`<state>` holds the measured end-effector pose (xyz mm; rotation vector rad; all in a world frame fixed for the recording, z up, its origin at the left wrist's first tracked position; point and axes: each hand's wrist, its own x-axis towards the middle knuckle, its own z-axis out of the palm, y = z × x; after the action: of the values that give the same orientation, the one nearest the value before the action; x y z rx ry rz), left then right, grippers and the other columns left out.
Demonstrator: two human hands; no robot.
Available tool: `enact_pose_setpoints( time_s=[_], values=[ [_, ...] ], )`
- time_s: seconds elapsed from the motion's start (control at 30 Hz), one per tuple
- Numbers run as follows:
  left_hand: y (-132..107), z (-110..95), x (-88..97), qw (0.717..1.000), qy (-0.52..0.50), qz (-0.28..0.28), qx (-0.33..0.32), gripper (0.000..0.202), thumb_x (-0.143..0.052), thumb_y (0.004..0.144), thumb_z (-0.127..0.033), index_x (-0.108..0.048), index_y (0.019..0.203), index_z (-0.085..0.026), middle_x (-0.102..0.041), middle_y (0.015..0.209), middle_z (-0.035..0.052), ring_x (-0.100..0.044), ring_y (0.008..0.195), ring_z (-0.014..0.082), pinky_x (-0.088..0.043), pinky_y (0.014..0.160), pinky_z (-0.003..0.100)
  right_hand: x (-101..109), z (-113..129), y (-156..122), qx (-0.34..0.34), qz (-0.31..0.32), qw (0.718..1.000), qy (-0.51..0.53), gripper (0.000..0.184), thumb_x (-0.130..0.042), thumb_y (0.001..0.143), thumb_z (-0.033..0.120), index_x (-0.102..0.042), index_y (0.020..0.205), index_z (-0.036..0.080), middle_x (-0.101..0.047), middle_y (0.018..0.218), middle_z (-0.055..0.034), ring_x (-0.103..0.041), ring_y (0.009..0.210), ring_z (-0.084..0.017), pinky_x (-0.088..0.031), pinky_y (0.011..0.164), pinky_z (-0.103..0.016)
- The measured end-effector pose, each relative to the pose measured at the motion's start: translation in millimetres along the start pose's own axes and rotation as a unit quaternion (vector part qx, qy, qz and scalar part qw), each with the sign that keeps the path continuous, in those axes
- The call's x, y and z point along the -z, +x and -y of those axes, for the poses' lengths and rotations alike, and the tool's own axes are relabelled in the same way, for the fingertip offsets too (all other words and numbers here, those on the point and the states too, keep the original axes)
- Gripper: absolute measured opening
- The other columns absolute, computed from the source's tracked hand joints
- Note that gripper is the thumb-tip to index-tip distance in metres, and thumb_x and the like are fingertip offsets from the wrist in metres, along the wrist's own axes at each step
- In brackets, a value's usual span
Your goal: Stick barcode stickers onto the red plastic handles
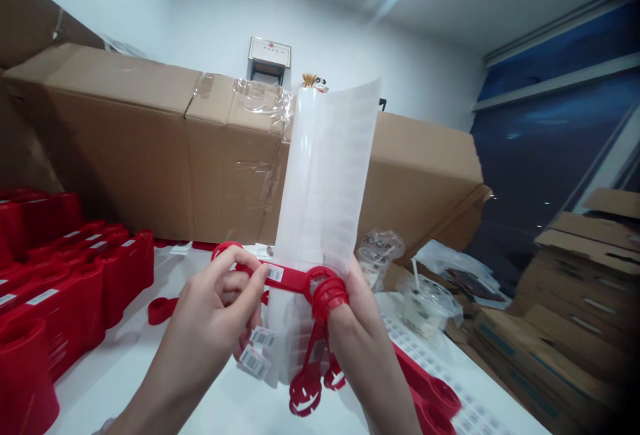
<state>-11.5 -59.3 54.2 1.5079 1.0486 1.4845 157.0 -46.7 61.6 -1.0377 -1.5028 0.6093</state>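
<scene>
We're straining at the barcode labels (255,360) — print too small to read — and the red plastic pieces (23,375) run off the left edge!

The left hand (215,308) and right hand (357,308) are raised close together in front, the left fingers (235,268) curled in a pinch, both forearms (155,388) angling up from below.

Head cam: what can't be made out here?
Head view only:
- Left hand: hides the middle of the red plastic strap.
- Barcode labels: digits too small to read.
- Red plastic pieces at lower right: cut off by the bottom edge.
- Wall plaque: text too small to read.
</scene>
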Motion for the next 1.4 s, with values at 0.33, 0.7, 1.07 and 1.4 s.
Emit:
enact_pose_setpoints(
  time_s=[0.33, 0.7, 1.07, 1.4],
  values=[
    [12.1, 12.8, -4.0, 0.994, 0.098, -0.044, 0.014, 0.038, -0.059, 0.096, -0.054, -0.041, 0.079, -0.025, -0.056, 0.054, -0.0080, -0.050, 0.044, 0.0104, -0.037, 0.041, 0.020, -4.4, -0.5, 2.6, -0.006, -0.022, 0.999, -0.026, 0.035, -0.047, 0.088, 0.031, -0.055, 0.121, 0.025, -0.064, 0.092, -0.0050, -0.061, 0.090, -0.027, -0.050, 0.074, -0.039],
    [-10.2, -16.8, 7.8, 0.927, 0.048, -0.309, -0.206, 0.032, -0.067, 0.091, -0.035, -0.041, 0.108, -0.027, -0.050, 0.134, 0.0079, -0.071, 0.071, 0.0123, -0.065, 0.055, 0.026, 3.6, -7.1, 12.5, 0.048, -0.031, 0.998, -0.033, 0.029, -0.044, 0.093, 0.024, -0.054, 0.121, 0.026, -0.063, 0.090, -0.0031, -0.061, 0.096, -0.026, -0.047, 0.076, -0.038],
    [7.8, 15.5, 2.3, 0.834, 0.288, -0.303, -0.360, 0.070, -0.079, 0.081, -0.033, -0.032, 0.131, -0.024, -0.026, 0.157, 0.0204, -0.030, 0.150, 0.0364, -0.038, 0.120, 0.061, -5.1, -3.5, 5.4, 0.015, -0.053, 0.998, -0.030, 0.037, -0.048, 0.094, 0.032, -0.057, 0.130, 0.025, -0.070, 0.110, -0.0092, -0.064, 0.109, -0.030, -0.052, 0.087, -0.042],
    [13.0, 22.3, -1.6, 0.937, 0.151, -0.206, -0.240, 0.051, -0.064, 0.095, -0.035, -0.027, 0.130, -0.033, -0.035, 0.152, 0.0118, -0.066, 0.117, 0.0252, -0.061, 0.091, 0.047, -3.9, 3.2, -5.0, 0.023, -0.033, 0.999, 0.007, 0.039, -0.051, 0.090, 0.030, -0.061, 0.127, 0.026, -0.071, 0.121, -0.0073, -0.067, 0.102, -0.025, -0.055, 0.081, -0.034]
  ],
)
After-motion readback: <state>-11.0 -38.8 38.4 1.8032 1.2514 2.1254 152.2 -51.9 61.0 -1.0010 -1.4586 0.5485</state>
